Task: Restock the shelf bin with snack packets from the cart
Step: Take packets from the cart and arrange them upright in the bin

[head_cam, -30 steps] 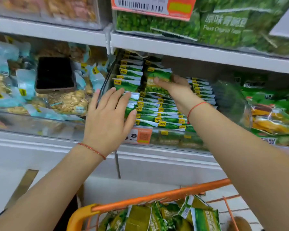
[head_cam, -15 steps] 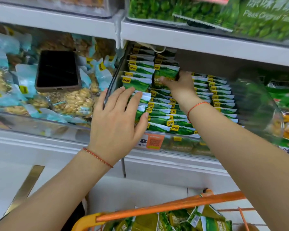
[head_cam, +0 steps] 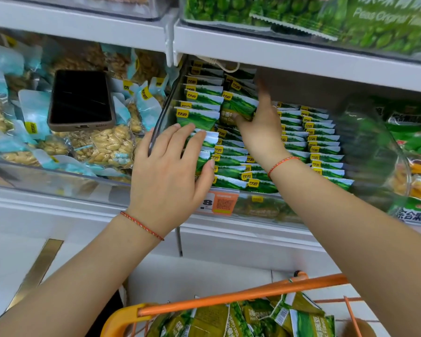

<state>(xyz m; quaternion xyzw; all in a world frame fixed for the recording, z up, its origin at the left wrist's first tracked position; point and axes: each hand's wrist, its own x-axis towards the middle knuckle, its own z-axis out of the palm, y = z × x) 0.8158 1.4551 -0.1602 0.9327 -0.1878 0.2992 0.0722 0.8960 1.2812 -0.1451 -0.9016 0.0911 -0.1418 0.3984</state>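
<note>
Shop aisle, orange cart (head_cam: 241, 297) nearest holding a heap of packets (head_cam: 231, 322), two hands, left hand (head_cam: 170, 176) flat on the bin's (head_cam: 265, 210) three packet rows, right hand (head_cam: 260, 132) pinching one packet (head_cam: 238, 105), one phone (head_cam: 80, 99) on peanut bags (head_cam: 110, 144).

White shelf (head_cam: 301, 62), two tiers seen: on the lower tier a clear bin (head_cam: 265, 210) is set, filled with rows of green packets (head_cam: 323, 142) and fronted by an orange price tag (head_cam: 223, 203). To its left a second bin (head_cam: 46, 181) of blue nut packs (head_cam: 112, 144) is placed, with a dark phone (head_cam: 80, 100) laid on them. On the upper tier, pea bags (head_cam: 374, 23) are kept.
</note>
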